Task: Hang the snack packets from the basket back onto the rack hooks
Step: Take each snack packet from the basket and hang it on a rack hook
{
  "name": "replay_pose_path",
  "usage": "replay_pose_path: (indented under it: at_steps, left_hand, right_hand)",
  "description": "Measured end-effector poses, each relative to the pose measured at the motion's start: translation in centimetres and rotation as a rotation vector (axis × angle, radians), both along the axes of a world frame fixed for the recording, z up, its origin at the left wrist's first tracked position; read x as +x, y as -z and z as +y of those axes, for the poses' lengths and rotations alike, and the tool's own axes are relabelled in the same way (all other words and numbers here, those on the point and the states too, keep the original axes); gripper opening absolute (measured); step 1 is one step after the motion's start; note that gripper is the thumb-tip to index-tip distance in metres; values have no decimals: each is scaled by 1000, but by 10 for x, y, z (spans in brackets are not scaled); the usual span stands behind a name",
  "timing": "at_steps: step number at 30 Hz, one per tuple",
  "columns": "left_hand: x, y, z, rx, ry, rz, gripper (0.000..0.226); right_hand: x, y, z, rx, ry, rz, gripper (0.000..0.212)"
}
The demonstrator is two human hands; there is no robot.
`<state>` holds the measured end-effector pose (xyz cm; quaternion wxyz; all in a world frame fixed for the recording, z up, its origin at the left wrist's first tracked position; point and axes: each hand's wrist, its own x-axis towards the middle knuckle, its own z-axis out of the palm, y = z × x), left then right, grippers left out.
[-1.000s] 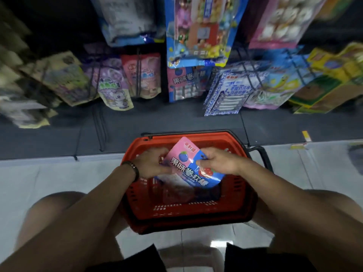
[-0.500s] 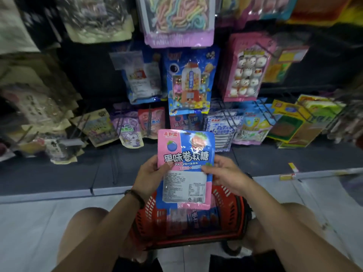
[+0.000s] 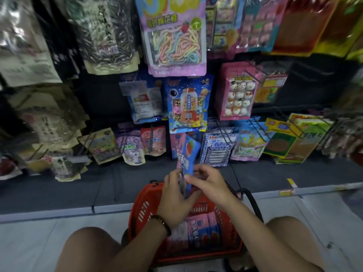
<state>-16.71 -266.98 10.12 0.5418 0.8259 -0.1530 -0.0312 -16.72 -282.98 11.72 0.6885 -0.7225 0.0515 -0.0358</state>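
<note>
- Your left hand [image 3: 172, 197] and right hand [image 3: 208, 183] both pinched the lower end of the snack packet [image 3: 189, 154], which was turned edge-on above the basket [image 3: 137, 213]
- As I judged it, the hang-hole could miss the hook, hidden among the matching packets [image 3: 176, 144], and the thin packet could buckle or slip
- Room was tight: blue-white packets [image 3: 218, 150] hung just beside, and the gumball packet [image 3: 187, 105] overhung

Packet [image 3: 187, 154] blurred, its lower end hidden behind the left hand [image 3: 174, 195]; basket [image 3: 141, 209] partly covered by forearms; left-side bags [image 3: 29, 46] smeared.
</note>
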Motion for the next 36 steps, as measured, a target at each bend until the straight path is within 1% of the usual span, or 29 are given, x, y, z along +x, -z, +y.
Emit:
replay_pose_path:
  at_steps: [1, 2, 4, 5, 7, 8, 9, 10, 12, 14, 15, 16, 19, 20, 22, 23, 25, 26, 27, 28, 29, 31, 32, 33, 35, 36]
  left_hand:
    - [1, -1, 0, -87, -22, -7, 44]
    - [3, -3, 1, -172, -47, -1, 34]
    - [9, -1, 7, -236, -105, 47, 30]
    - [12, 1, 10, -221, -127, 94, 27]
    - [16, 4, 17, -218, -124, 202, 21]
    - [20, 4, 20, -240, -109, 240, 21]
    - [23, 3, 22, -260, -93, 251, 25]
    - [26, 2, 24, -274, -73, 244, 31]
    - [33, 4, 27, -275, -36, 231, 37]
    - [41, 8, 27, -250, -26, 250, 33]
    - [45, 10, 28, -216, -31, 250, 28]
    - [49, 12, 27, -175, -33, 237, 23]
    - [59, 10, 23, -89, -50, 199, 20]
    - [65, 9, 22, -63, -69, 187, 22]
    - [79, 13, 19, 8, -103, 157, 37]
    - [85, 15, 17, 42, -126, 158, 38]
    - [99, 20, 14, 101, -151, 158, 40]
    - [106, 20, 12, 143, -169, 144, 38]
    - [112, 20, 10, 170, -192, 144, 30]
    - [117, 19, 7, 169, -201, 156, 21]
    - [123, 21, 4, 150, -204, 171, 18]
    - [134, 28, -2, 105, -191, 236, 29]
    - [140, 32, -4, 50, -181, 287, 35]
    - [145, 39, -7, -17, -165, 334, 32]
    - [158, 51, -11, -52, -143, 370, 9]
    - [164, 55, -13, -36, -137, 366, 12]
  right_hand:
    - [-2, 1, 2, -20, -32, -10, 23]
    - [-4, 2, 3, -3, -57, 0, 24]
    - [-4, 5, 0, 18, -53, 16, 22]
    - [-1, 6, -5, -30, 14, 5, 24]
    - [5, 8, -18, -143, 209, 32, 42]
    - [9, 9, -26, -145, 267, 67, 52]
    - [12, 9, -33, -109, 279, 99, 58]
    - [16, 9, -39, -59, 259, 113, 54]
    - [24, 13, -48, -4, 210, 108, 27]
    - [31, 15, -54, 1, 235, 85, 5]
    - [34, 17, -56, 7, 251, 82, 5]
    - [35, 18, -59, 12, 259, 84, 11]
    - [39, 24, -62, -3, 263, 108, 19]
    - [40, 27, -61, -5, 266, 121, 26]
    - [44, 33, -62, -31, 275, 128, 35]
    - [48, 36, -62, -51, 280, 117, 37]
    - [54, 40, -63, -78, 280, 89, 34]
    - [58, 41, -64, -74, 278, 85, 28]
    - [62, 42, -65, -53, 278, 84, 19]
    - [65, 43, -65, -27, 276, 81, 12]
    - [69, 43, -64, -6, 272, 79, 11]
    - [81, 48, -63, 13, 271, 93, 9]
    - [87, 53, -63, 31, 276, 106, 8]
    - [94, 59, -64, 55, 281, 118, 8]
    - [107, 71, -65, 82, 278, 158, 14]
    - [112, 78, -66, 82, 276, 181, 22]
